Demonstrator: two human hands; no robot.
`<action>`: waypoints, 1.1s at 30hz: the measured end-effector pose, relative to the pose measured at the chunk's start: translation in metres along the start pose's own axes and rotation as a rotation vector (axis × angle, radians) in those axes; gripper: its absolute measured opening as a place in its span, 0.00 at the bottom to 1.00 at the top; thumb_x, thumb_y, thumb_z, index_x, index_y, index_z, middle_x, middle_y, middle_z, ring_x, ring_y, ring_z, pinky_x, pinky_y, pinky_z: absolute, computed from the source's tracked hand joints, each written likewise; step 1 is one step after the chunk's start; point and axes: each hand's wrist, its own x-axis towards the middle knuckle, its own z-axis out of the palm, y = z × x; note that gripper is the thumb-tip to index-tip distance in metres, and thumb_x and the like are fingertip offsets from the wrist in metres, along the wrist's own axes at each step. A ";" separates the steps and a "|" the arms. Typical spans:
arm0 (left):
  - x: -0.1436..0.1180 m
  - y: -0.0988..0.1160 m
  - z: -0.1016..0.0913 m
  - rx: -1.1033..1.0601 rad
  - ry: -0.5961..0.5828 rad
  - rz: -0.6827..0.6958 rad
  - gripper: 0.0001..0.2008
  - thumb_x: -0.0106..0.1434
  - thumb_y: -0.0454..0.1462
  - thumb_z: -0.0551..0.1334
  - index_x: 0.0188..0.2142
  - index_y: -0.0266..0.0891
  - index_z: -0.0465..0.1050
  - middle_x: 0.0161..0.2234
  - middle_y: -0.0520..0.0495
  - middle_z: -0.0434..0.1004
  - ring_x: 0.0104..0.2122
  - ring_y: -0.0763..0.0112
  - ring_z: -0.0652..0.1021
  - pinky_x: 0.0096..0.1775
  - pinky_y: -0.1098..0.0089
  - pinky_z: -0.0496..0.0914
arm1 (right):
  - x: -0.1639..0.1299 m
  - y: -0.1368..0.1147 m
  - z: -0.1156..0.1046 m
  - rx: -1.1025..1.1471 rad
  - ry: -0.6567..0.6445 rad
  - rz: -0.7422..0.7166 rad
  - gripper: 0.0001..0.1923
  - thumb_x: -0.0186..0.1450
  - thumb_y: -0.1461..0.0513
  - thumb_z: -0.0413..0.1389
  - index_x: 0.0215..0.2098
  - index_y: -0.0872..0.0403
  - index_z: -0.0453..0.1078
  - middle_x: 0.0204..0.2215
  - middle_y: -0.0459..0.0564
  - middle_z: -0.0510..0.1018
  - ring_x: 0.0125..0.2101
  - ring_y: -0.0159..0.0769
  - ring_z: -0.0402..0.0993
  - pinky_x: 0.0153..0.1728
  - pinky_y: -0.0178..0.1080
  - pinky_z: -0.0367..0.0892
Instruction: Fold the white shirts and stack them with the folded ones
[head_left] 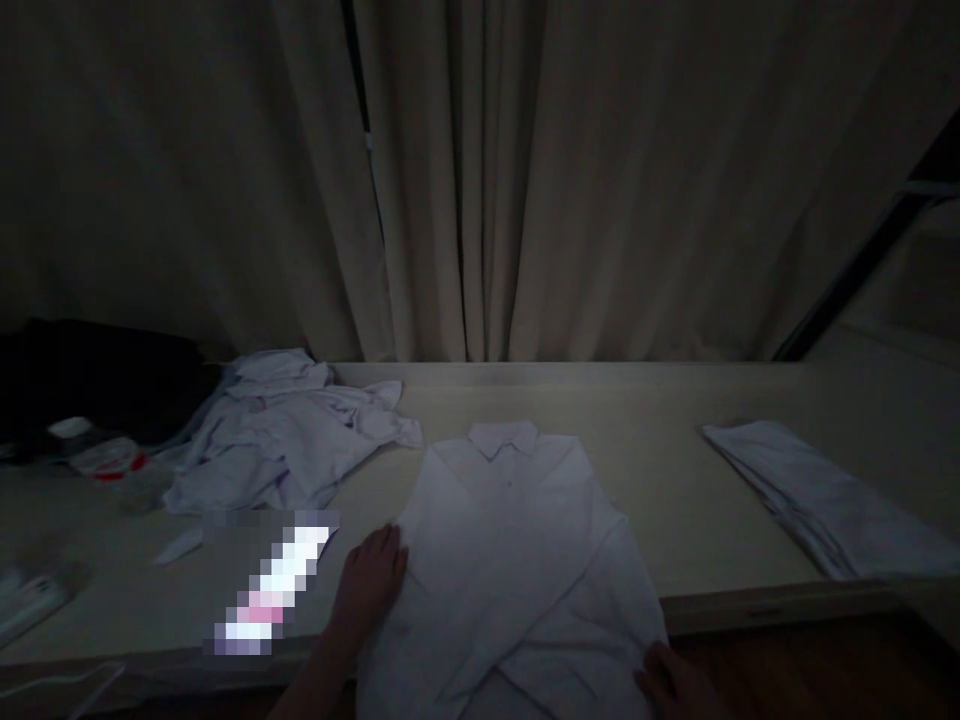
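A white collared shirt (517, 560) lies front up on the pale tabletop, its collar away from me and its lower part hanging past the front edge. One sleeve is folded across the front. My left hand (371, 575) is at the shirt's left side, fingers curled on the cloth edge. Lower down on the opposite side, my right hand (673, 682) has its fingers closed on the shirt's edge, and part of it is dark and hard to make out.
Crumpled white clothes (277, 430) lie at the back left, near a clear bottle (109, 458) and a black item (97, 380). A blurred-out bright object (277, 585) is left of my left hand. Folded white garments (825, 495) lie on the right. Curtains (480, 180) hang behind.
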 end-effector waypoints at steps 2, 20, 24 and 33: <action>-0.002 -0.001 0.006 0.024 0.010 0.000 0.25 0.66 0.42 0.44 0.56 0.32 0.62 0.58 0.35 0.65 0.58 0.55 0.64 0.55 0.55 0.59 | 0.006 0.001 -0.009 0.024 0.031 0.014 0.15 0.60 0.51 0.47 0.29 0.51 0.67 0.30 0.50 0.79 0.35 0.38 0.74 0.35 0.34 0.64; -0.105 0.040 -0.002 -0.378 -0.283 -0.239 0.28 0.60 0.50 0.50 0.52 0.33 0.66 0.53 0.37 0.70 0.53 0.57 0.70 0.55 0.59 0.61 | 0.059 -0.090 -0.029 -0.170 -0.093 -0.145 0.16 0.62 0.53 0.47 0.29 0.54 0.71 0.31 0.51 0.78 0.33 0.36 0.73 0.33 0.36 0.60; -0.111 0.036 0.004 -0.321 -0.327 -0.246 0.22 0.59 0.46 0.50 0.46 0.33 0.68 0.47 0.37 0.73 0.47 0.59 0.74 0.49 0.62 0.65 | 0.058 -0.119 -0.006 -0.263 -0.081 -0.142 0.15 0.62 0.55 0.48 0.30 0.54 0.73 0.33 0.53 0.79 0.35 0.38 0.73 0.33 0.36 0.59; -0.089 0.071 -0.078 -1.170 -0.327 -0.290 0.17 0.53 0.51 0.59 0.30 0.43 0.59 0.29 0.54 0.72 0.31 0.69 0.74 0.34 0.70 0.67 | 0.049 -0.118 0.007 -0.270 -0.047 -0.123 0.17 0.63 0.52 0.47 0.33 0.53 0.74 0.35 0.52 0.79 0.37 0.38 0.73 0.35 0.36 0.59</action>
